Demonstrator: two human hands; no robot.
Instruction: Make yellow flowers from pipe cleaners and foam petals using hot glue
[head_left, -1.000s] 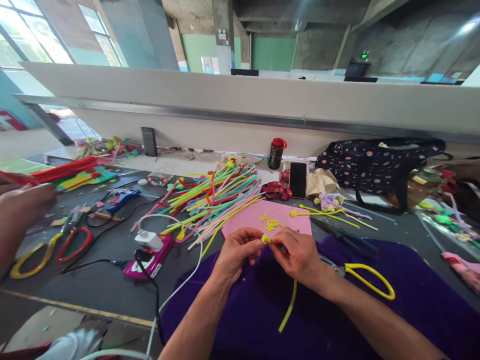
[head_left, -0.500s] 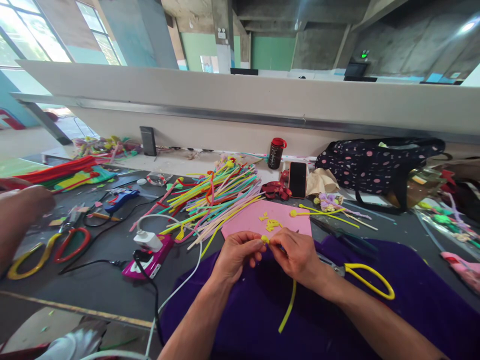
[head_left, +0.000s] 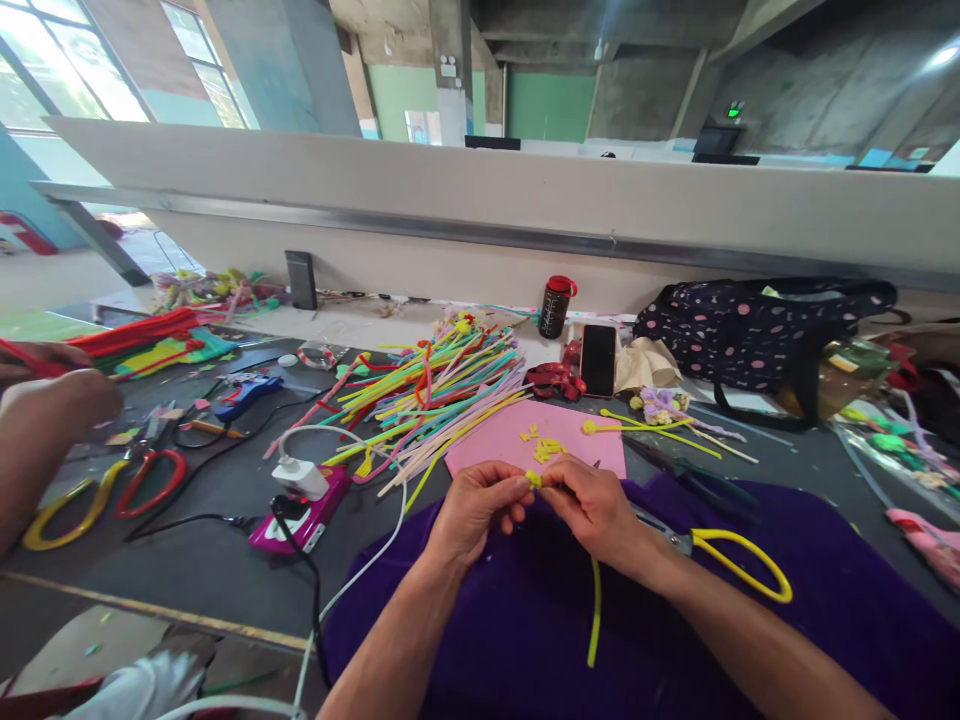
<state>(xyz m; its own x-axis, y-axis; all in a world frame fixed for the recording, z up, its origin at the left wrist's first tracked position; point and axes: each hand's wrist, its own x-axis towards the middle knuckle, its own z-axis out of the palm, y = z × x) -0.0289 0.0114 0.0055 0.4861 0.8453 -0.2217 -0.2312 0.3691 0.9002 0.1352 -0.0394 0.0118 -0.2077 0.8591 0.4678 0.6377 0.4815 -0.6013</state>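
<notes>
My left hand [head_left: 474, 508] and my right hand [head_left: 592, 508] meet over a purple cloth [head_left: 675, 620] in my lap. Both pinch the curled top of a yellow pipe cleaner [head_left: 595, 615], a small yellow knot between the fingertips, while its long stem hangs down below my right hand. Just beyond my fingers a pink foam sheet [head_left: 577, 445] lies on the table with small yellow scraps [head_left: 546, 447] on it. Scissors with yellow handles [head_left: 739, 565] rest on the cloth to the right of my right wrist.
A pile of coloured pipe cleaners [head_left: 431, 395] covers the middle of the dark table. A pink power bank [head_left: 304, 512] with white charger, red and yellow scissors [head_left: 101, 495], a phone [head_left: 598, 360], a bottle [head_left: 555, 306] and a spotted bag [head_left: 757, 335] stand around. Another person's hand [head_left: 52, 410] works at left.
The hanging yellow stem has swung from slanting left to nearly straight down. My hands stay together on the knot. The other person's hand at left shifted slightly.
</notes>
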